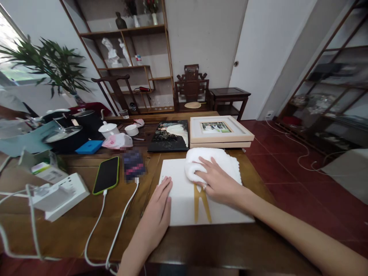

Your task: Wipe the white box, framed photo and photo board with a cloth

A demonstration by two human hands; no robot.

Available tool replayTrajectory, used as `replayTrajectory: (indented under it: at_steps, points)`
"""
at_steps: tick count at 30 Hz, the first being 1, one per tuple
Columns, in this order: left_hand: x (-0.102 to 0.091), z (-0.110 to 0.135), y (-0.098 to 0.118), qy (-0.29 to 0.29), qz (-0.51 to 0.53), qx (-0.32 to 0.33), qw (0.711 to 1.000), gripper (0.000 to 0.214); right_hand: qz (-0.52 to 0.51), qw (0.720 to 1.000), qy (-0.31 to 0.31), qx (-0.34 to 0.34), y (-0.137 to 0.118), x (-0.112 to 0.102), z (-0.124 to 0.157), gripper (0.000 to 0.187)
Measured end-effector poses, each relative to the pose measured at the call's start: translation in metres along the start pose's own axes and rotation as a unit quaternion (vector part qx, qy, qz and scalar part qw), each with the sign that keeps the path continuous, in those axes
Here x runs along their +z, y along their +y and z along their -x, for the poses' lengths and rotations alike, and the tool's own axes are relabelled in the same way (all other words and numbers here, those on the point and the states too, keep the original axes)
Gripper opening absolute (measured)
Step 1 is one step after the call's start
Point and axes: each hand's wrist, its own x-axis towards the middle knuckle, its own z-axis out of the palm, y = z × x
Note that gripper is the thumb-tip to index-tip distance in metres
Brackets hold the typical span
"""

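Observation:
A white flat panel (181, 209) lies on the table before me, with a tan A-shaped piece (196, 205) on its face. My left hand (159, 207) rests along the panel's left edge, its fingers stretched out and holding nothing. On the panel's upper part, my right hand (215, 178) grips a bunched white fluffy cloth (207, 155) and presses it down. A ring shows on one right finger. The cloth and hand cover the top of the tan piece and the panel's upper right area.
Behind the panel lie a dark photo panel (169, 136) and stacked pale wooden picture frames (221, 143). Left on the wooden table (71, 239) are a charging phone (107, 174), white cables (123, 216), a power strip (67, 197), a blue box (89, 147) and dark pots (64, 138).

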Motion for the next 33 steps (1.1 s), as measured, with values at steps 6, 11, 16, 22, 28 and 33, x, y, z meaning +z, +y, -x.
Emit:
replayTrajectory:
  at_steps: [6,11,16,22,28,33]
  points:
    - [0.003,-0.001,-0.003,-0.004,0.001,-0.002,1.000,0.044,-0.001,0.995,-0.036,-0.093,-0.050,0.016,0.049,0.031]
    - [0.001,-0.002,-0.001,-0.006,0.003,0.000,1.000,0.044,-0.034,0.989,-0.078,-0.122,-0.069,0.014,0.068,0.029]
    - [-0.001,-0.002,0.000,-0.017,0.003,0.002,1.000,0.045,-0.024,0.997,-0.036,-0.067,-0.035,-0.001,0.026,0.029]
    - [-0.001,-0.002,0.002,-0.021,0.003,0.000,1.000,0.044,0.024,0.999,-0.009,-0.033,-0.012,0.001,-0.023,0.031]
    - [0.001,-0.001,0.000,-0.020,0.003,-0.014,1.000,0.044,0.035,0.996,-0.046,-0.068,-0.050,0.014,0.029,0.029]
    - [0.001,-0.002,-0.001,-0.019,0.009,-0.017,1.000,0.045,0.009,0.992,-0.060,-0.110,-0.072,0.014,0.067,0.024]
